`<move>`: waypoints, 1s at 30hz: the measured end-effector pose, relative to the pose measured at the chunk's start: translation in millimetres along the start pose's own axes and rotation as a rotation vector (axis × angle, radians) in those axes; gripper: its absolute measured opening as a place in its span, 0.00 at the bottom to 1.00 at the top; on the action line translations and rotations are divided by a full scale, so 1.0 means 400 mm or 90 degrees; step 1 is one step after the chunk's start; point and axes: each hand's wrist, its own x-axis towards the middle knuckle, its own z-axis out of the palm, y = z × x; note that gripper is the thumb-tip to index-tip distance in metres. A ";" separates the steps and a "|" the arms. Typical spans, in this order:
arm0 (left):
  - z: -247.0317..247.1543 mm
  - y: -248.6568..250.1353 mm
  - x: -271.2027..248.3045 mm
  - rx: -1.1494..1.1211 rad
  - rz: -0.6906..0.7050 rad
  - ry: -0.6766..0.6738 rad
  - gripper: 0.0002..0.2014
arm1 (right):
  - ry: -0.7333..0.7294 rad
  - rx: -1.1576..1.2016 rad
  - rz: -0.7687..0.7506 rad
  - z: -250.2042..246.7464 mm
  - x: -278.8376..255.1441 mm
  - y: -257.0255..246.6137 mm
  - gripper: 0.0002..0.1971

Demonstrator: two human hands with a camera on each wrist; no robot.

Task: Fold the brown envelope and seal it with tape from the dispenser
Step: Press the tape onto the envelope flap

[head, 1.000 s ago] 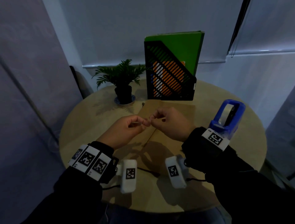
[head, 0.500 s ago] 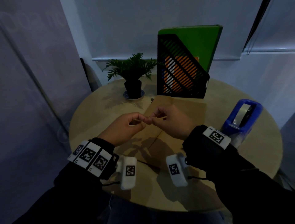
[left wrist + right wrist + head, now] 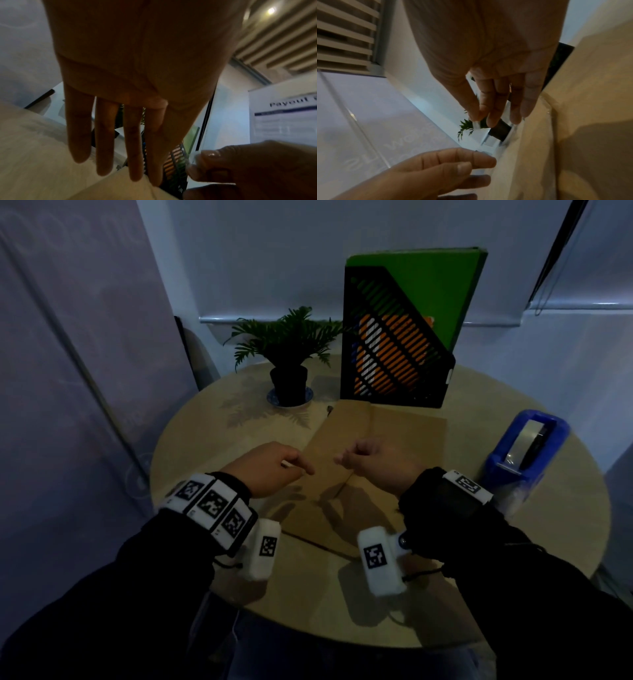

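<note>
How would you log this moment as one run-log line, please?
phase: taping | left hand: pinches tape strip | right hand: pinches its other end | brown envelope: flat on table under hands | tape dispenser: right, untouched

Envelope mid-table; plant, file holder behind; dispenser right.

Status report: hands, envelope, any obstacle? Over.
Right hand pinches tape; left hand beside it, grip unclear. Envelope flat on table, below the hands. Nothing blocks it.
</note>
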 end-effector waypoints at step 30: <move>0.027 -0.029 0.060 0.227 0.050 -0.216 0.17 | -0.202 -0.174 0.173 0.047 0.083 0.022 0.19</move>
